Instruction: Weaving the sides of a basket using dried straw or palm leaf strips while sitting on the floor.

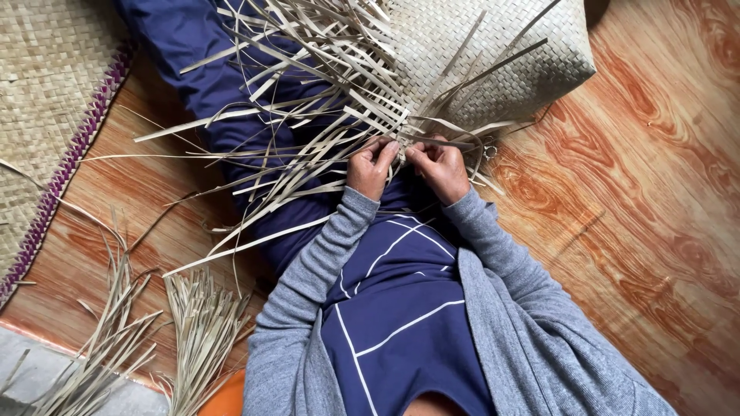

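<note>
A pale woven mat [501, 54] of flat dried leaf strips lies across my lap, its woven part at the upper right. Loose unwoven strips [301, 115] fan out from its edge to the left over my blue-clothed legs. My left hand [371, 166] and my right hand [441, 166] sit side by side at the mat's working edge. Both hands have their fingers curled and pinch strips at that edge. Grey sleeves cover both forearms.
A second woven mat with a purple border [46, 100] lies on the wood-patterned floor [655, 192] at the left. Bundles of loose dried strips [200, 331] lie at the lower left beside a grey floor strip and something orange [227, 397].
</note>
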